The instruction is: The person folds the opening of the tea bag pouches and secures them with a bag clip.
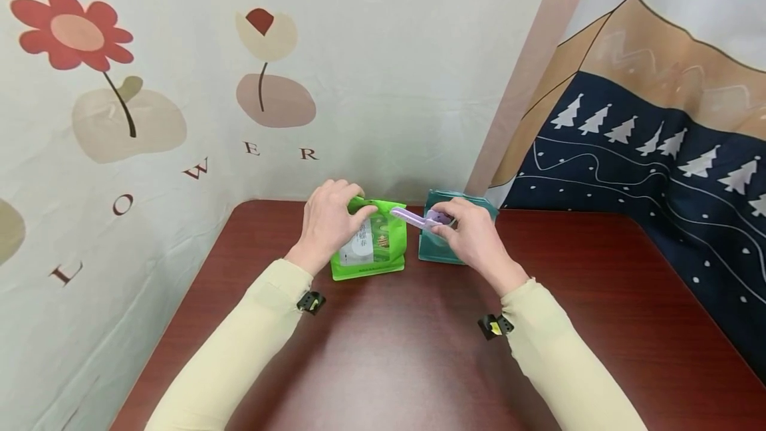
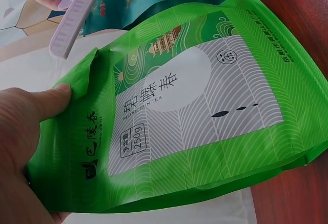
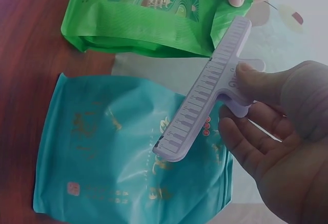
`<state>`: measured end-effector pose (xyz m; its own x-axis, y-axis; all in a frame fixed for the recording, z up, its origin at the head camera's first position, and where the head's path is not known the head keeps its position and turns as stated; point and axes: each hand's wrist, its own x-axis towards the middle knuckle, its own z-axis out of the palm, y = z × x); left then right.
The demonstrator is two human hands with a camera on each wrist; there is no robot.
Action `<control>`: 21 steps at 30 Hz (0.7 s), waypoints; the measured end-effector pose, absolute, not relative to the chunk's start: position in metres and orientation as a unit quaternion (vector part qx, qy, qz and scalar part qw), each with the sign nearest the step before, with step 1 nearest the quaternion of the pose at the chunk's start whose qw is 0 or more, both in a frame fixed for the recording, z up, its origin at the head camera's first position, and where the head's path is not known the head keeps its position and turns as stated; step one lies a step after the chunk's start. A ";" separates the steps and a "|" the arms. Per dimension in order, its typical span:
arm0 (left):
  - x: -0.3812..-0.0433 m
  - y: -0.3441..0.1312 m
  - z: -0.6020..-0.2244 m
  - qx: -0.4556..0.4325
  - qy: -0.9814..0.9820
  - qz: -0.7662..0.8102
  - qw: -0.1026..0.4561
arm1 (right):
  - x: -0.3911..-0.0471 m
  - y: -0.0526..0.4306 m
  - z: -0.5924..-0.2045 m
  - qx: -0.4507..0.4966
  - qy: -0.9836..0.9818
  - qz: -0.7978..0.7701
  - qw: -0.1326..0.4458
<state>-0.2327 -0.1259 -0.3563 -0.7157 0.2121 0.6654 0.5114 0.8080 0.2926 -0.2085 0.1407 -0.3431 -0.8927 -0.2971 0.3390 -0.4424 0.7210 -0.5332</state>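
Note:
A green tea bag [image 2: 215,147] stands upright near the back of the table, its label reading Biluochun Tea, 250g. My left hand [image 1: 330,219] pinches its top edge, thumb [image 2: 54,101] on the front; the fingers behind are mostly hidden. In my right hand [image 1: 479,235] is a lilac bag clip [image 3: 205,93] with a piano-key pattern, its handle tabs pinched between thumb and fingers. The clip's long bar reaches toward the green bag's top corner. Whether its jaws are apart cannot be told. Behind the right hand stands a teal bag [image 3: 118,147] with gold print.
The reddish-brown wooden table [image 1: 383,351] meets a pale printed curtain [image 1: 383,72] right behind the bags. A dark blue cloth with white trees [image 1: 658,158] hangs along the right side. The two bags stand side by side with a narrow gap.

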 end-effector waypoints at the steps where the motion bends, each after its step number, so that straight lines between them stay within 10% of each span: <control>1: -0.233 -0.126 -0.357 -0.205 -0.895 -0.234 0.320 | -0.210 0.140 -0.343 0.201 -0.921 0.314 0.116; 21: -0.237 -0.126 -0.357 -0.247 -0.878 -0.226 0.342 | -0.225 0.134 -0.339 0.201 -0.919 0.310 0.139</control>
<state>-0.2366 -0.1263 -0.3570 -0.6443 0.2796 0.7118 0.5886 0.7755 0.2282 -0.2253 0.1338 -0.3391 -0.8808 -0.2828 0.3798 -0.4552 0.7267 -0.5145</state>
